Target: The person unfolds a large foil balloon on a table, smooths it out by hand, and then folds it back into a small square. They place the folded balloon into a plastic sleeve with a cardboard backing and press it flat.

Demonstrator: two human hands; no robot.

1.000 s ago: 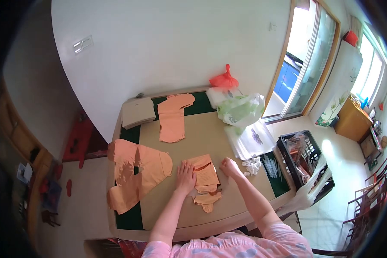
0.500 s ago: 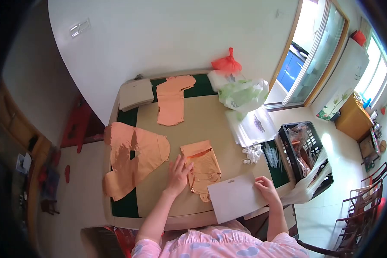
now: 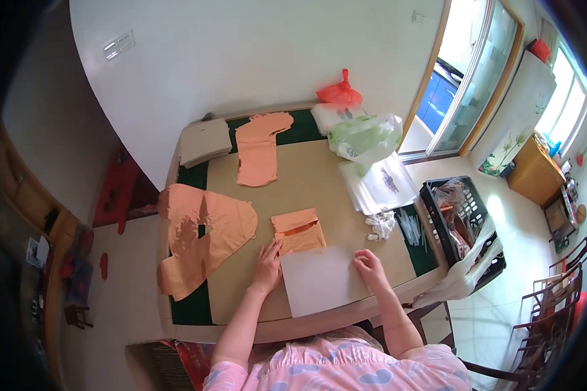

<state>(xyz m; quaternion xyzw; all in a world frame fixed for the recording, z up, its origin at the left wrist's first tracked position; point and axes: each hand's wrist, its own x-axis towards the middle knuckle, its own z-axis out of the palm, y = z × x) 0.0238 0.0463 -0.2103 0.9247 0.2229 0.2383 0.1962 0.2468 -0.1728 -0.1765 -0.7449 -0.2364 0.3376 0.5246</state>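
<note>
From my feed, the white card (image 3: 318, 281) covers the lower part of the folded orange garment (image 3: 298, 231), so I can't see how that part lies. The contents of the black crate (image 3: 461, 225) are too small to tell, and my view's bottom edge cuts off my upper arms.

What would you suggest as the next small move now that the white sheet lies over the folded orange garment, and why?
Probably slide the white sheet up to centre it on the folded orange garment. It covers only the garment's near part, the far end shows, and both hands, left hand and right hand, rest at its edges.

left hand (image 3: 266, 263) flat, right hand (image 3: 370, 267) seemingly loosely curled
</note>
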